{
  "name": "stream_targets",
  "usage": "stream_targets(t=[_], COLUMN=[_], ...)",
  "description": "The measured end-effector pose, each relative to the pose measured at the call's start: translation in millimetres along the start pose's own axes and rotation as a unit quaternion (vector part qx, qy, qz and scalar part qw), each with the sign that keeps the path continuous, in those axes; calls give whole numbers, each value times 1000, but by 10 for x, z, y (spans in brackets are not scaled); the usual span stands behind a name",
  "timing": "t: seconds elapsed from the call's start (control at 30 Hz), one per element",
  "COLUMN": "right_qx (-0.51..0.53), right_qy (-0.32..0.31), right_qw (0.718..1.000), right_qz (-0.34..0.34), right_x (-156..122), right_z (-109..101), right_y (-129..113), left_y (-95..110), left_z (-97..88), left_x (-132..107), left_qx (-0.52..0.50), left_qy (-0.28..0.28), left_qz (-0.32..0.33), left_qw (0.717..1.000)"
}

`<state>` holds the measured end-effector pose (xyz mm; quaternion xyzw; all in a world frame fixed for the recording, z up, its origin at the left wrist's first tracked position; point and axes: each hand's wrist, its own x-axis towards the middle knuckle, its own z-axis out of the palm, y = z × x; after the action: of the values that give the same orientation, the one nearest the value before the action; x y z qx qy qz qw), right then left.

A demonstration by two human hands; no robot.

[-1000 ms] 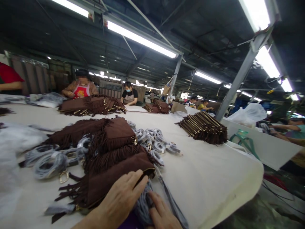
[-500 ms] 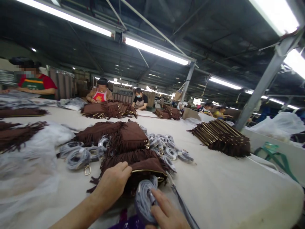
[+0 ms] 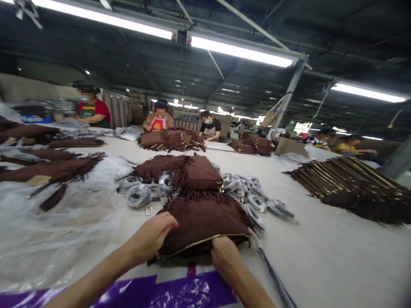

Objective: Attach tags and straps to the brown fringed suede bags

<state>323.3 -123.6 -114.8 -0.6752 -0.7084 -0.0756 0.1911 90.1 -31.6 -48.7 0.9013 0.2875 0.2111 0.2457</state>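
Observation:
A brown fringed bag (image 3: 202, 218) with a gold zipper along its near edge lies on the white table in front of me. My left hand (image 3: 157, 233) is closed on the bag's left side, fingers curled over the fabric. At the zipped opening, my right hand (image 3: 226, 254) reaches in past the gold zipper, and its fingers are hidden inside the bag. No wrapped strap coil shows in that hand now. Plastic-wrapped strap coils (image 3: 138, 196) with gold clips lie on both sides, and another brown bag (image 3: 202, 171) sits just beyond.
A row of brown zippered bags (image 3: 359, 179) lies at the right, and more bags (image 3: 171, 139) are piled at the back. Clear plastic (image 3: 64, 226) covers the left side. Purple tape (image 3: 180, 291) runs along the near edge. Several co-workers sit across the table.
My right hand has moved from beside the opening into the bag, and the wrapped strap coil it touched is out of sight. The bag's top now lies flatter. The view has turned left.

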Motion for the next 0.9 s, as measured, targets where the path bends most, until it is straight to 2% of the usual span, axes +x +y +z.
stream_targets(t=[0.1,0.2,0.3,0.4,0.5,0.6,0.67,0.77,0.9], right_qx=[8,65,115,150,194,237,255,248,149], right_qy=[1,0,-15,-12,-15,-18,-18,-23,-15], right_qw=[1000,995,986,979,973,967,964,964,987], right_qz=[-18,-75,-119,-139,-123,-91,-79,-89,-58], right_x=[-351,-511,-474,-354,-251,-188,-171,-172,-111], right_z=[-176,-268,-228,-131,-58,-26,-18,15,198], right_y=[7,-209,-557,-846,-992,-1047,-1081,-1176,-1310], left_y=[-146,-147,-96,-54,-9,64,112,103,-139], left_z=[-33,27,43,-40,-154,-220,-220,-145,44], left_x=[-265,-388,-376,-370,-452,-571,-634,-691,-667], left_qx=[35,68,86,92,144,162,104,-43,-202], left_qy=[-70,-109,-106,-140,-162,-145,-129,-106,-109], left_qz=[-31,-52,-83,-79,-100,-148,-138,-96,-95], left_qw=[996,990,987,983,971,965,976,989,969])
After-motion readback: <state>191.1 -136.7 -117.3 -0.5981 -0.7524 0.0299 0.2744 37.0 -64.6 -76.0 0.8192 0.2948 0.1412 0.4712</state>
